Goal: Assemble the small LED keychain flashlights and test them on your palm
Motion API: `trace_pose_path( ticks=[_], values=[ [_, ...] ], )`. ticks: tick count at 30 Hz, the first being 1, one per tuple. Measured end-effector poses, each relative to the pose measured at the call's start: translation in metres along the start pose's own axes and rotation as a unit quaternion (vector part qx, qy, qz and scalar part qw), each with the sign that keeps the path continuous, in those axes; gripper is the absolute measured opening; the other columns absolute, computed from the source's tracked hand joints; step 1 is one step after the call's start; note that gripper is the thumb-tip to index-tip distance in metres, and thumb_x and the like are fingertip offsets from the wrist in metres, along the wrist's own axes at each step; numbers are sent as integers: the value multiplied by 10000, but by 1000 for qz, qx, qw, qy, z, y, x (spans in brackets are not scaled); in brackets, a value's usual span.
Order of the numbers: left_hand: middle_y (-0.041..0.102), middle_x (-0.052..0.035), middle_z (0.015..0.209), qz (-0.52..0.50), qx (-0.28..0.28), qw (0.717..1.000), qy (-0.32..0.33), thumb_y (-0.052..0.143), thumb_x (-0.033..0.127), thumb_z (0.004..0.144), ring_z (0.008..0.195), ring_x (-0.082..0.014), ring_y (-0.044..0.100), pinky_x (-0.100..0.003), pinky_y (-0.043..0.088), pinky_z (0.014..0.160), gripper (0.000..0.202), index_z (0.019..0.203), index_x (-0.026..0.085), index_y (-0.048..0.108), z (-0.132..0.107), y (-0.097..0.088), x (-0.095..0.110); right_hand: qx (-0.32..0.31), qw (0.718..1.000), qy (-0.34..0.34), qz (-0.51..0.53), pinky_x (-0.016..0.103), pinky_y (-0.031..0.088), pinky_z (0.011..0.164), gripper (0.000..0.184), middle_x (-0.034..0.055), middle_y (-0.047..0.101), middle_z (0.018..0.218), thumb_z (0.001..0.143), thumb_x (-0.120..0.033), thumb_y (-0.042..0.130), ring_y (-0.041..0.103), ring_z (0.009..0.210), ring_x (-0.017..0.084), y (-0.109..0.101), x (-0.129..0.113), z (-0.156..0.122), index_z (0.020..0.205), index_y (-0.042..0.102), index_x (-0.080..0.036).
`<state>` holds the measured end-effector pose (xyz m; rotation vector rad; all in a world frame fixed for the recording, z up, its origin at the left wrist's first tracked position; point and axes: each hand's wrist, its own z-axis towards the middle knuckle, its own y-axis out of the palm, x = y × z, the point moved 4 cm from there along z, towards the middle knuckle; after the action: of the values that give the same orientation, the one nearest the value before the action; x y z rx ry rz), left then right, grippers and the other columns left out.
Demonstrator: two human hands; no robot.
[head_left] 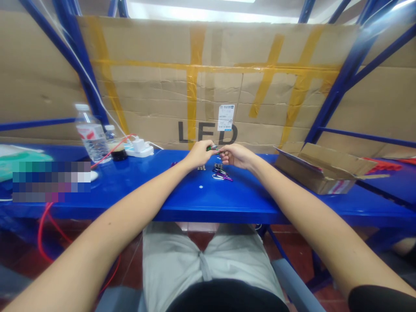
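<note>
- A small green item point(209, 148), mostly hidden, is grasped by the left hand point(199, 154) above the desk point(182, 195).
- What is gripped by the right hand point(238, 156) (curled alongside) cannot be told.
- Carabiners point(229, 178) are blurred; an opened cardboard box point(320, 173) is set rightward.

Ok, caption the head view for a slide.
Left hand holds a small green item, right hand close beside it, above a blue table.
</note>
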<state>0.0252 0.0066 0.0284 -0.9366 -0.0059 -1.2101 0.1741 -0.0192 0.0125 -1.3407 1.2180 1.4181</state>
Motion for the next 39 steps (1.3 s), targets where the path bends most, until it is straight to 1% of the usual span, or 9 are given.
trace_pose_path(
  ticks=[3, 8, 15, 21, 27, 29, 31, 34, 39],
  values=[
    [647, -8, 771, -3, -1, 1000, -8, 670, 216, 810, 800, -175, 571, -287, 402, 729, 109, 754, 165, 591, -1, 3, -3, 44, 999, -26, 18, 184, 298, 404, 170, -59, 369, 530, 802, -51, 587, 315, 447, 62, 2, 1, 2, 722, 498, -171],
    [603, 10, 689, -3, 13, 999, -32, 682, 219, 804, 725, -162, 533, -280, 371, 673, 115, 740, 159, 607, 0, 6, -5, 88, 993, -84, -1, 179, 202, 387, 172, -69, 330, 490, 725, -52, 565, 234, 435, 50, 6, 1, 2, 656, 473, -179],
    [546, 23, 656, -30, 16, 998, -57, 684, 194, 796, 698, -154, 499, -284, 352, 659, 114, 723, 150, 607, 1, 5, -3, 100, 985, -138, -23, 171, 177, 397, 181, -70, 343, 488, 698, -90, 584, 260, 428, 40, 7, 2, 3, 616, 451, -183],
    [605, -4, 757, -46, -4, 997, -59, 663, 193, 808, 787, -173, 546, -302, 406, 753, 93, 766, 155, 589, 1, 7, -5, 94, 983, -146, -56, 168, 169, 389, 273, -78, 357, 487, 711, -138, 649, 249, 423, 34, 8, 1, 1, 612, 403, -202],
    [640, -71, 1037, -72, 1, 993, -91, 655, 259, 864, 924, -181, 582, -317, 441, 847, 233, 1027, 170, 514, -1, -3, -3, 129, 962, -180, -157, 190, 246, 363, 277, -72, 370, 442, 735, -119, 595, 312, 387, 52, 4, -2, 1, 565, 396, -210],
    [650, -72, 1017, -41, -6, 997, -71, 557, 230, 922, 912, -181, 587, -326, 443, 845, 116, 1016, 176, 516, -2, -8, -2, 141, 950, -193, -201, 202, 283, 361, 248, -65, 396, 435, 740, -117, 575, 360, 378, 67, 2, -3, 1, 564, 425, -208],
    [664, -67, 983, -1, -9, 1000, -15, 505, 181, 935, 910, -187, 596, -336, 445, 848, 61, 978, 179, 548, -2, -12, 1, 137, 943, -201, -227, 209, 307, 368, 231, -62, 416, 439, 741, -119, 563, 391, 374, 74, 2, -3, 2, 567, 439, -206],
    [689, -66, 964, 51, -7, 996, 67, 536, 141, 910, 928, -201, 618, -346, 453, 865, 87, 928, 177, 613, -2, -14, 4, 122, 937, -210, -251, 215, 314, 386, 214, -65, 427, 436, 739, -127, 554, 410, 369, 79, 3, -4, 1, 574, 444, -207],
    [697, -76, 952, 99, -4, 986, 136, 575, 131, 906, 943, -208, 629, -359, 471, 899, 131, 945, 167, 695, -2, -13, 5, 112, 906, -228, -338, 241, 321, 457, 160, -63, 440, 423, 745, -171, 545, 435, 400, 103, 2, -7, 1, 607, 472, -206]
  ],
)
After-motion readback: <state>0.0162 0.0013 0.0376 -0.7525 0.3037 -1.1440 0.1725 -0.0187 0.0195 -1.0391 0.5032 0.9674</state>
